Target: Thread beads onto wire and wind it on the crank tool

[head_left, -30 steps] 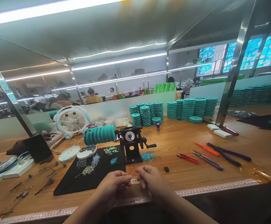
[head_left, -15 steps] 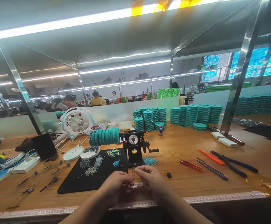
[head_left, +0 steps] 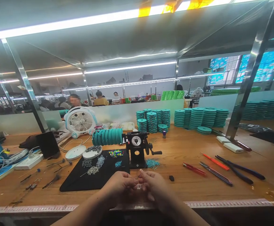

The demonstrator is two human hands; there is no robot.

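My left hand and my right hand meet above the table's front edge, each in a pinch. Between their fingertips a thin strand sticks up; whether it is wire or line is too fine to tell. Just beyond the hands stands a black hand-cranked winder with a round dial. A row of teal spools sits on its shaft. To the left, a black mat carries small piles of metal pieces, coloured beads and blue bits.
Pliers, tweezers and an orange-handled tool lie at the right. Stacked teal spools and a white fan stand at the back. A measuring tape runs along the front edge. Several people sit beyond the partition.
My fingertips have come closer together around the strand, and the right hand has turned slightly. The whole view has shifted a little; the things on the table lie as before.
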